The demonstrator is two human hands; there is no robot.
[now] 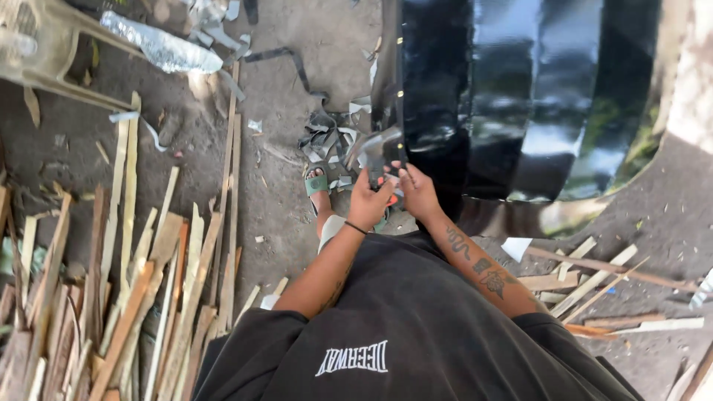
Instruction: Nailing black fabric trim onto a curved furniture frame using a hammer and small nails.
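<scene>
- My left hand (369, 200) and right hand (418, 191) are together in front of my waist, knuckles nearly touching, both closed around a small tool (388, 189). It has reddish-orange parts showing between the fingers; I cannot tell what kind of tool it is.
- Left hand: fingers curled, gripping the near side of the tool. A thin dark band sits on that wrist.
- Right hand: fingers curled over the far side, thumb on top. Tattoos run along that forearm.
- The glossy black sheet (520, 96) hangs or stands directly ahead and to my right. Its near edge runs roughly vertically in the view, away from me, with small pale dots down a dark edge strip (399, 74).
- Key relation: the sheet's edge strip comes down to meet the hands, just above the fingertips. The long axis of that edge points straight away from my body. The right hand lies nearer the body of the sheet; the left hand sits on the open side.
- A silvery-grey flap (379, 145) of material sits just above the hands, touching or just beside the tool; exact contact is not clear.
- Ground: bare dirt. Offcut scraps (327, 137) of black and silver sheet lie near my sandalled foot (317, 182).
- Split bamboo slats (134, 282) are piled to my left; a few more slats (594, 278) lie to my right.
</scene>
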